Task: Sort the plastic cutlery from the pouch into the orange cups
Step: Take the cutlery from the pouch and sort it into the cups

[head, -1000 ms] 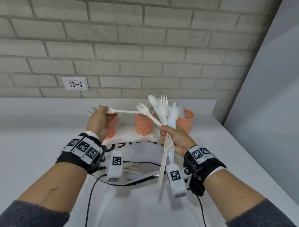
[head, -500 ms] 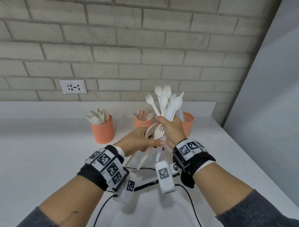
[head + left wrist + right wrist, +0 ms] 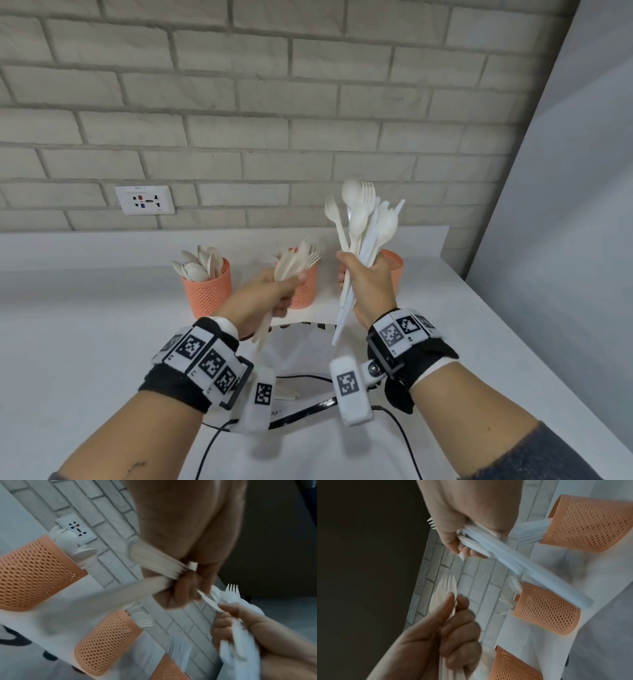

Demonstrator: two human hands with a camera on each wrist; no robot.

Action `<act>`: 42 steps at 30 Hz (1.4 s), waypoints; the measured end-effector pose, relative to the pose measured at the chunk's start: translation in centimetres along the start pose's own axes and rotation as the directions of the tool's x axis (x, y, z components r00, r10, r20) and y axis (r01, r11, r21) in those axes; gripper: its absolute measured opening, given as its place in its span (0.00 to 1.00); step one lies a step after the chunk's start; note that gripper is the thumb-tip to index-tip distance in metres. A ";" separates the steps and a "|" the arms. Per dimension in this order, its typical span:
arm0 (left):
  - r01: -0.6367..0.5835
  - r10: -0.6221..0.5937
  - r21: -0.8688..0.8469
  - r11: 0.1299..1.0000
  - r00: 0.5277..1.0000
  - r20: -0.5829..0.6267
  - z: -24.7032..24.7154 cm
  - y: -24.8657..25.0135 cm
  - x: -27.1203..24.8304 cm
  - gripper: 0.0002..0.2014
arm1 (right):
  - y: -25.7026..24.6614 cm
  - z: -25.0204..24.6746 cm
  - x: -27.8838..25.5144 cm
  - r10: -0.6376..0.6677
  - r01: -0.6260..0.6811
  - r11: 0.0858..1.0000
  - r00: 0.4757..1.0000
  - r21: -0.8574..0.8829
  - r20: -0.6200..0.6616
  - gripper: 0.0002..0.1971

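My right hand [image 3: 356, 274] grips a mixed bundle of white plastic cutlery [image 3: 363, 219] upright above the table; its handles [image 3: 505, 558] stick out below the fist. My left hand [image 3: 284, 291] pinches a couple of pale forks [image 3: 293, 262], blurred by motion, just in front of the middle orange cup [image 3: 306, 291], which holds forks. The left orange cup [image 3: 207, 291] holds spoons. The right orange cup [image 3: 394, 267] sits behind my right hand, its contents hidden. The white pouch [image 3: 301, 356] lies open on the table under my wrists.
The cups stand in a row near a brick wall with a socket [image 3: 144, 200]. A grey panel [image 3: 565, 240] borders the white table [image 3: 85, 325] on the right. Black cables [image 3: 212, 445] run from my wrist cameras across the pouch.
My left hand came from the left cup to the bundle, took forks out of it, and now carries them away left toward the middle cup. The right hand rose slightly with the bundle.
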State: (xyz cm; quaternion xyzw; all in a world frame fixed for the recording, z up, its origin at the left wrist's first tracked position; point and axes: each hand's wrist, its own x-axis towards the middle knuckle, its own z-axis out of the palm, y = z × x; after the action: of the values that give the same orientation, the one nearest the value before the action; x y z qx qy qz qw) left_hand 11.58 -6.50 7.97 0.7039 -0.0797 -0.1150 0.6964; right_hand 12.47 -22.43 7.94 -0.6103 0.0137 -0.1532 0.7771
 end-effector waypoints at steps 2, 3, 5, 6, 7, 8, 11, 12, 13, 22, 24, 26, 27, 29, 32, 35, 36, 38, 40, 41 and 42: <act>-0.083 0.079 -0.062 0.995 0.995 -0.060 0.3 0.3 0.3 0.06 | -0.1 0.0 -0.1 0.051 -0.048 0.999 0.989 -0.026 0.140 0.03; -0.108 0.105 -0.085 0.990 0.994 -0.039 0.7 0.4 0.5 0.08 | -0.1 0.2 -0.4 0.088 -0.080 0.996 0.965 -0.039 0.247 0.02; -0.121 0.128 -0.137 0.983 0.991 0.046 1.5 0.3 0.9 0.20 | -0.2 0.9 -1.1 0.160 -0.160 0.986 0.889 -0.037 0.430 0.02; -0.104 0.119 -0.184 0.977 0.990 0.077 1.9 0.1 1.1 0.28 | -0.2 1.2 -1.4 0.197 -0.196 0.979 0.854 -0.051 0.482 0.05; -0.076 0.100 -0.234 0.969 0.991 0.092 2.1 -0.1 1.1 0.33 | -0.1 1.4 -1.5 0.231 -0.220 0.972 0.825 -0.082 0.516 0.08; -0.052 0.081 -0.277 0.960 0.992 0.095 2.2 -0.3 1.2 0.36 | 0.0 1.5 -1.5 0.266 -0.233 0.964 0.798 -0.130 0.540 0.11; -0.003 0.034 -0.311 0.950 0.995 0.095 2.5 -0.8 0.9 0.23 | 0.4 1.7 -1.5 0.375 -0.240 0.925 0.710 -0.296 0.596 0.13; 0.022 0.013 -0.320 0.947 0.994 0.108 2.6 -0.9 0.8 0.18 | 0.4 1.8 -1.3 0.416 -0.255 0.906 0.684 -0.338 0.600 0.13; 0.041 0.002 -0.339 0.940 0.992 0.127 2.6 -1.1 0.9 0.16 | 0.4 1.8 -1.2 0.458 -0.275 0.885 0.661 -0.376 0.594 0.14; 0.052 -0.045 -0.394 0.918 0.999 0.028 2.4 -1.7 1.7 0.08 | 0.4 1.9 -0.1 0.645 -0.392 0.762 0.532 -0.516 0.549 0.13; 0.059 -0.081 -0.420 0.906 0.996 -0.036 1.9 -2.0 2.4 0.06 | 0.4 1.7 0.0 0.621 -0.423 0.784 0.546 -0.454 0.562 0.11; 0.047 -0.090 -0.458 0.888 0.993 -0.074 1.4 -2.3 3.0 0.04 | 0.7 1.6 -0.1 0.590 -0.417 0.807 0.591 -0.418 0.550 0.11; 0.039 -0.088 -0.484 0.874 0.993 -0.080 1.3 -2.4 3.3 0.04 | 0.8 1.6 -0.2 0.571 -0.387 0.819 0.626 -0.423 0.531 0.13; 0.028 -0.081 -0.518 0.855 0.993 -0.080 1.3 -2.4 3.5 0.06 | 1.0 1.7 -0.3 0.528 -0.317 0.835 0.693 -0.450 0.491 0.17; 0.016 -0.069 -0.507 0.862 0.994 -0.085 1.1 -2.1 3.7 0.05 | 0.9 1.6 -0.1 0.509 -0.265 0.832 0.714 -0.487 0.481 0.24; 0.000 -0.066 -0.497 0.868 0.991 -0.115 0.5 -2.0 4.2 0.05 | 0.8 1.6 0.3 0.493 -0.198 0.813 0.734 -0.548 0.467 0.28; 0.001 -0.067 -0.497 0.868 0.991 -0.115 0.4 -1.9 4.3 0.06 | 0.9 1.7 0.4 0.456 -0.138 0.810 0.761 -0.570 0.462 0.25; 0.005 -0.068 -0.496 0.868 0.992 -0.109 0.1 -1.9 4.5 0.07 | 1.0 1.9 0.4 0.366 -0.008 0.777 0.820 -0.629 0.441 0.19; 0.016 -0.081 -0.523 0.852 0.992 -0.101 0.0 -2.0 4.6 0.08 | 1.0 2.1 0.3 0.286 0.059 0.741 0.873 -0.668 0.395 0.11; 0.020 -0.088 -0.534 0.845 0.991 -0.102 -0.2 -2.0 4.7 0.09 | 1.0 2.2 0.3 0.242 0.093 0.731 0.891 -0.676 0.384 0.10; 0.025 -0.094 -0.539 0.842 0.990 -0.101 -0.3 -2.0 4.6 0.08 | 1.1 2.2 0.4 0.193 0.137 0.712 0.905 -0.688 0.380 0.09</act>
State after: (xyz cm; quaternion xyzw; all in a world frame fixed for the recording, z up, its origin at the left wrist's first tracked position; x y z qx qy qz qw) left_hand 16.03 -7.42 5.79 0.4889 0.0206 -0.1105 0.8651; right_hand 13.51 -20.26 7.53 -0.8765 -0.0893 0.0122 0.4729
